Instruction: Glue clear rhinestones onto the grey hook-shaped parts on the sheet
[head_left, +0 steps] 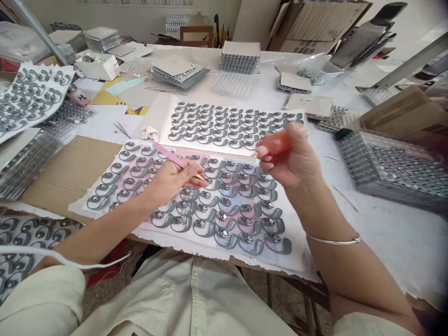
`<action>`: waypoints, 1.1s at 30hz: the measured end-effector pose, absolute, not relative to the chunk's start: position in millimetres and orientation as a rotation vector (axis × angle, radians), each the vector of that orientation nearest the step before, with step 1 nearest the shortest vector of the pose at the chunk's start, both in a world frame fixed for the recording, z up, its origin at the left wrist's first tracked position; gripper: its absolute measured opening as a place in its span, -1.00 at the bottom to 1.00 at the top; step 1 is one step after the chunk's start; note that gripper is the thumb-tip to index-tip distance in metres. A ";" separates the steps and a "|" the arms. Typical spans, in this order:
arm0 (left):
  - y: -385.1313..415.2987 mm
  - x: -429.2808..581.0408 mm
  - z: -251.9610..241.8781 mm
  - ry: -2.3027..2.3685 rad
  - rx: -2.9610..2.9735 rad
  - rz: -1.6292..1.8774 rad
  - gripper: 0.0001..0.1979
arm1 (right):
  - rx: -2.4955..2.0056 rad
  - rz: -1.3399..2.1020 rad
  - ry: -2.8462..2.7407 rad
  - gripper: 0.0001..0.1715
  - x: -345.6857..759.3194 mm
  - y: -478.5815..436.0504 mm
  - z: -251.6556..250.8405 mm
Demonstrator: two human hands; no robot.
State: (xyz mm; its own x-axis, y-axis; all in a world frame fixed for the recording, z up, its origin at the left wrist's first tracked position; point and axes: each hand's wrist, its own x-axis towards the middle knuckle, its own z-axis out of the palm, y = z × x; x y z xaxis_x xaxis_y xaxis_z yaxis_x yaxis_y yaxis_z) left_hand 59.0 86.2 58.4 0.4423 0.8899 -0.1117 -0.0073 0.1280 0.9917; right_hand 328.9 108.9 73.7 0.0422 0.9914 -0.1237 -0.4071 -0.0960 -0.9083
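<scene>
My left hand (175, 179) is closed around slim pink tweezers (168, 153), whose pointed gold-coloured tip is near the fingertips. It hovers over the middle of a near sheet (196, 248) with rows of grey curved pieces (205, 227), each bearing a small shiny round part. Raised over the sheet's far right side, my right hand (294, 161) grips a small orange squeeze bottle (280, 143). Its thin pale nozzle points left; the fingers cover part of the bottle. Behind both hands lies a second white sheet (164, 135) with similar grey pieces.
Crumpled tissue (150, 134) and dark tweezers (122, 129) lie left of the far sheet. Stacked clear trays (395, 172) stand at right, a cardboard box (409, 116) behind them. A curled sheet of pieces (33, 95) rises at left. A white cable (70, 262) crosses my left arm.
</scene>
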 end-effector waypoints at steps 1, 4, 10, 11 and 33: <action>83.8 62.3 56.8 0.906 1.310 0.786 -0.61 | -1.012 1.435 -0.844 -0.51 320.6 109.2 71.6; 77.6 66.1 52.9 0.980 1.453 0.744 -0.74 | -1.030 1.502 -0.907 -0.54 304.9 108.0 66.1; 69.8 64.4 43.7 0.976 1.825 0.734 -0.83 | -1.013 1.587 -0.939 -0.57 295.9 104.5 56.5; 69.3 63.4 41.3 0.960 1.879 0.731 -0.85 | -1.016 1.577 -0.927 -0.56 294.9 104.0 54.8; 60.3 55.2 13.4 0.617 2.659 1.120 -0.85 | -1.004 1.291 -1.063 -0.57 277.5 90.6 30.4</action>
State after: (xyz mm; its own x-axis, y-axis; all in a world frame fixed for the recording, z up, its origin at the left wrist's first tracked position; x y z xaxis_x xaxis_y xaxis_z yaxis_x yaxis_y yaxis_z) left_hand 55.2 60.3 13.4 0.6278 0.4457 0.6381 0.3016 -0.8951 0.3285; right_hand 277.5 90.6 30.4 -0.0081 0.9992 0.0391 -0.2303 0.0362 -0.9725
